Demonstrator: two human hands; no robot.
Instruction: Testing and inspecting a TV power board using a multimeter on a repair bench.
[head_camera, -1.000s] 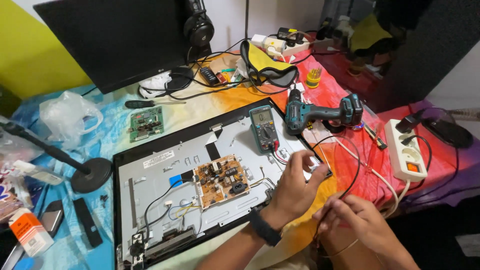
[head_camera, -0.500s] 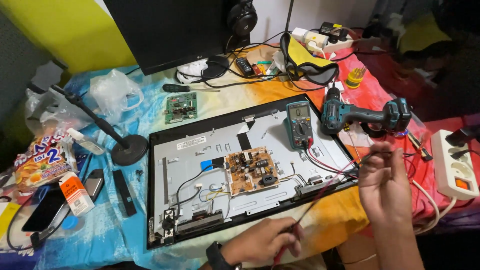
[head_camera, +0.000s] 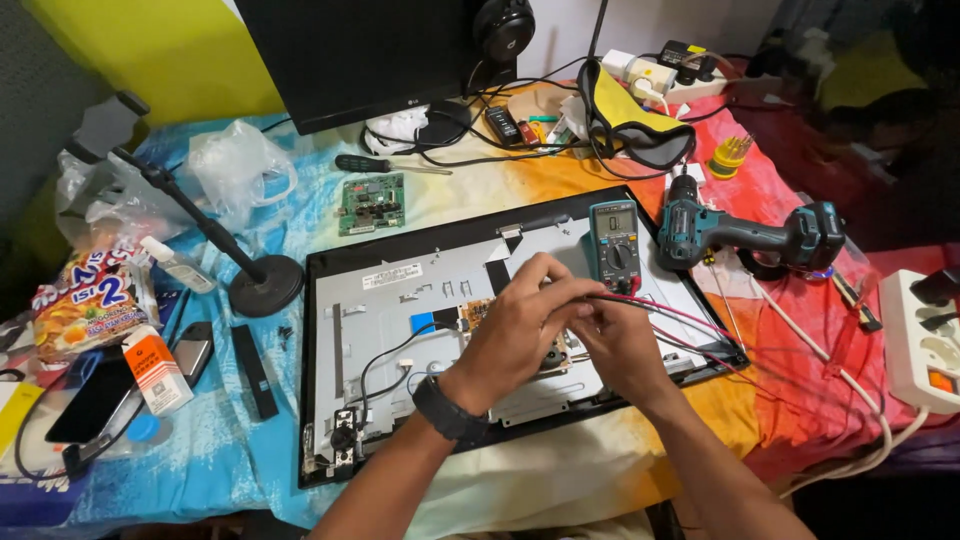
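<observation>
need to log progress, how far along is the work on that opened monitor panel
Done: the monitor panel lies face down with its back cover off and metal chassis exposed; a green circuit board sits apart on the table, and the multimeter is on.
In hand: left hand and right hand meet over the panel's board, pinching red probe leads.
Left: the panel is open, no cover refitted.

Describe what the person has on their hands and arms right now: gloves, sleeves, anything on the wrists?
Both hands are bare, with no gloves. The left hand has a dark wristwatch with a black band on its wrist. The right hand shows nothing on the wrist. Both forearms are uncovered as far as the picture shows, with no sleeves in view.
</observation>
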